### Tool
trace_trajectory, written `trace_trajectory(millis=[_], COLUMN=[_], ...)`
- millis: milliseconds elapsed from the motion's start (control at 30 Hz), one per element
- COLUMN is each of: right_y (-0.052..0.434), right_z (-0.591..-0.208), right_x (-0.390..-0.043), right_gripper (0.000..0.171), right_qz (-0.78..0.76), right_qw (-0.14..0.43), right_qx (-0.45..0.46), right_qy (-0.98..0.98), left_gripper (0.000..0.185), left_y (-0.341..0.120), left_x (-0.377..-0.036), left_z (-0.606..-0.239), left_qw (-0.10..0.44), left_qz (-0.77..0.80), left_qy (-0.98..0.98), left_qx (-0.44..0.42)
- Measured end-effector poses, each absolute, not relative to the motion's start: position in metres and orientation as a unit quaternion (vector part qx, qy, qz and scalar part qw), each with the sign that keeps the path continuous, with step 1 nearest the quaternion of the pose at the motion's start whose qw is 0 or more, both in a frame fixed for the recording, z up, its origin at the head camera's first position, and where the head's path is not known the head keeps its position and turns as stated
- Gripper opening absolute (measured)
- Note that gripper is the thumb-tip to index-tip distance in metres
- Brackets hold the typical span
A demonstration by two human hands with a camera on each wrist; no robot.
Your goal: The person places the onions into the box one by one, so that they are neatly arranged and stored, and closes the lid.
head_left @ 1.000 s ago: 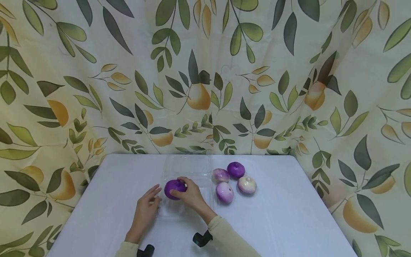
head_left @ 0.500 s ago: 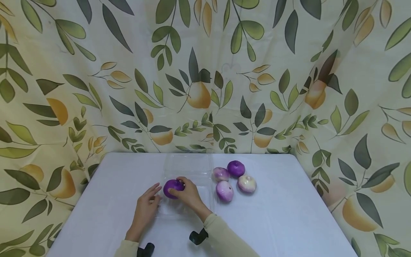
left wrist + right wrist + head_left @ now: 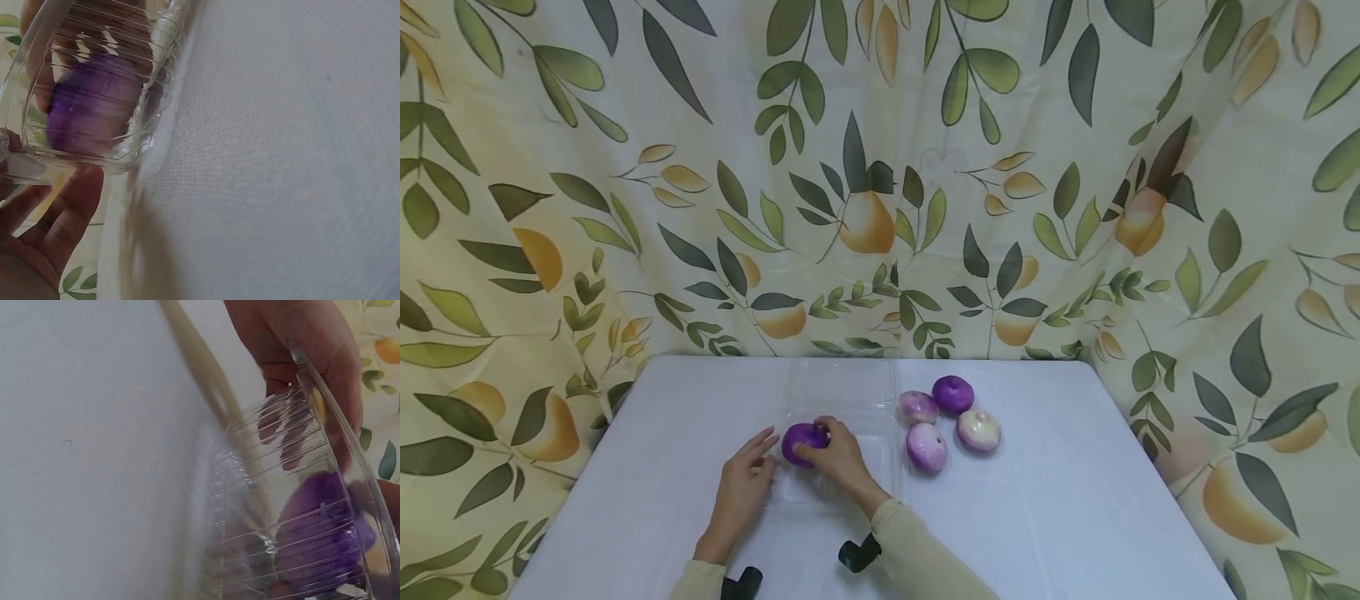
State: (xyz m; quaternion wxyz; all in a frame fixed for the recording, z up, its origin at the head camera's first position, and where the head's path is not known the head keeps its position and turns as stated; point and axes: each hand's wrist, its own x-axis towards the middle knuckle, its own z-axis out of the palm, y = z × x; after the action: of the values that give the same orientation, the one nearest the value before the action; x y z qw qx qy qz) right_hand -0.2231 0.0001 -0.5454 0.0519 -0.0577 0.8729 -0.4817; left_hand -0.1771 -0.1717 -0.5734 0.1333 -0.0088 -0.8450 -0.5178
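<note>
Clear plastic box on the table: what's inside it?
Inside the clear plastic box is a purple onion, held by the right hand. In the head view, that hand covers part of the onion; whether it touches the box's bottom, I can't tell.

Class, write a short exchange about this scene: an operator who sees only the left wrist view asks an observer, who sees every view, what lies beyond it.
Operator: Through a clear container I see a purple onion. Are there others?
Observer: Yes, four: a deep purple one and three paler ones, on the table to the container's right.
Operator: I can't make out a lid. Is there one?
Observer: The head view shows a clear panel, apparently its open lid, on the side away from the person.
</note>
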Motion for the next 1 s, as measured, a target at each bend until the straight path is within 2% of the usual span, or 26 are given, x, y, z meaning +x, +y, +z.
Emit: trace_trajectory(millis=[367,667,1000], right_y=[0.0,-0.0001,0.0013], right_z=[-0.5489,-0.5442,-0.5454], right_x=[-0.2217,-0.2301,-0.2251], right_gripper=[0.062,0.062,0.061], right_qz=[-0.48,-0.453,-0.459], right_qw=[0.052,0.036,0.038], right_qx=[-0.051,-0.083,-0.069], right_qy=[0.874,0.887,0.885], left_gripper=[0.035,0.036,0.035], left_y=[-0.1704,-0.1721,-0.1704], left_x=[-0.1743,-0.1781,-0.1766], left_z=[-0.574,-0.5689,-0.5722], left_qw=[0.147,0.135,0.139], left_qz=[-0.513,-0.511,-0.514], left_qy=[-0.846,-0.849,-0.847], left_qx=[-0.013,-0.002,-0.004])
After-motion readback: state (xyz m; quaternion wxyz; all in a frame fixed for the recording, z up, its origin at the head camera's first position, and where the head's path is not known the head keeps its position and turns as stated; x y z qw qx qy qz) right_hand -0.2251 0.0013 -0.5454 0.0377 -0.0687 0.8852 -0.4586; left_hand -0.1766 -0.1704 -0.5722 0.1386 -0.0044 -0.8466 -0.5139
